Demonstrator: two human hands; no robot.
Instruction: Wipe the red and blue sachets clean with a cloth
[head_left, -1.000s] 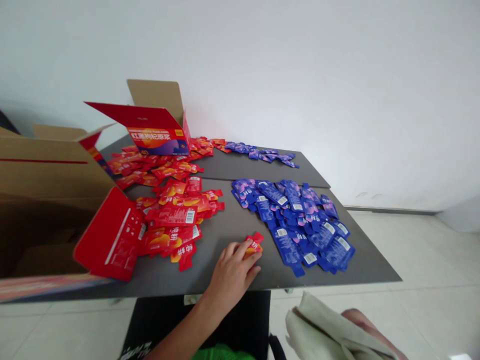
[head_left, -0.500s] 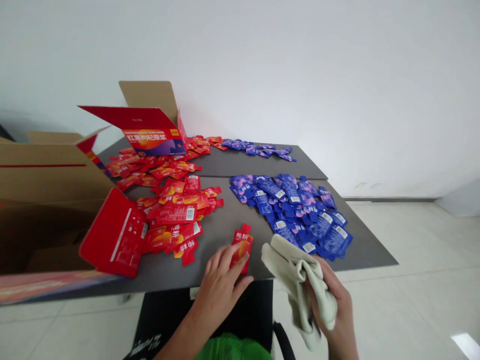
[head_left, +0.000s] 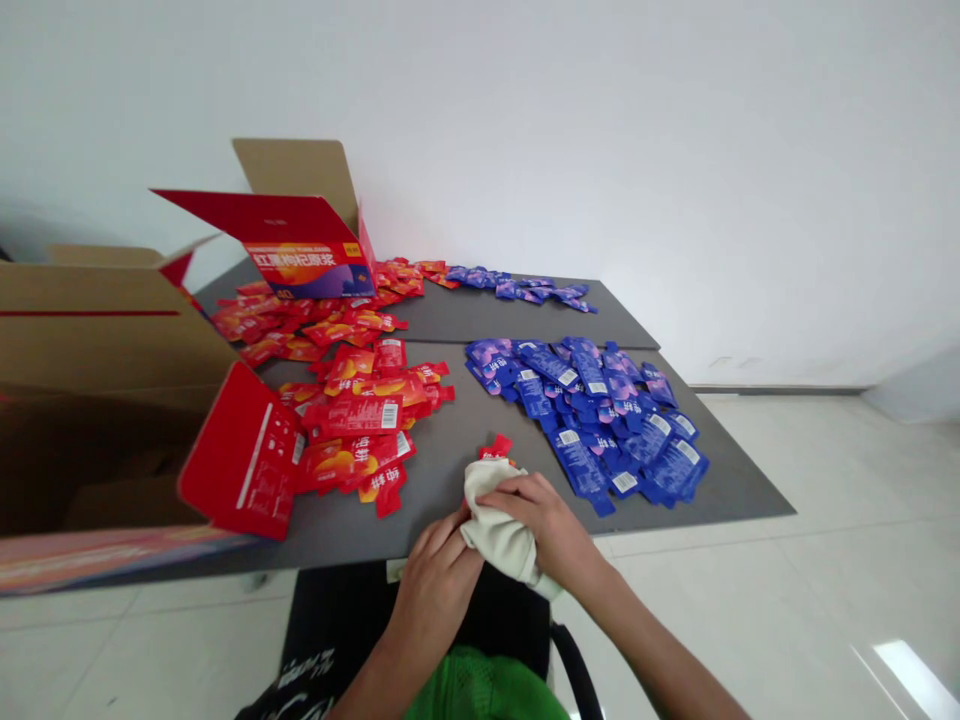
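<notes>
- Dark grey tabletop (head_left: 450, 440) stands against a plain white wall (head_left: 615, 140); a seam or step runs across it, parting the near section from the far one.
- On the near section, close to the front edge, lies one red sachet (head_left: 495, 447), apart from the piles; its narrow neck points away from the person, and most of its body is hidden under a folded pale cloth (head_left: 499, 545).
- Right hand (head_left: 555, 525) has its fingers curled over the cloth, grasping it and pressing it onto the sachet; part of the cloth hangs towards the front edge.
- Left hand (head_left: 442, 570) meets the cloth's left side, fingertips at the sachet's lower end; whether they pinch the sachet or merely steady it, I cannot tell.
- Left of the hands is a loose near pile of red sachets (head_left: 360, 415); right of them spreads a heap of blue sachets (head_left: 600, 430), some with barcodes upward.
- Beside the red pile, an open cardboard box (head_left: 112, 350) gapes, one red flap leaning out.
- Further back stands a printed goji carton (head_left: 307, 268), flaps raised; more red sachets (head_left: 262, 320) lie around its base, and a row of blue sachets (head_left: 525, 288) trails rightward along the far section.
- Pale tiled floor (head_left: 750, 590) shows below.
</notes>
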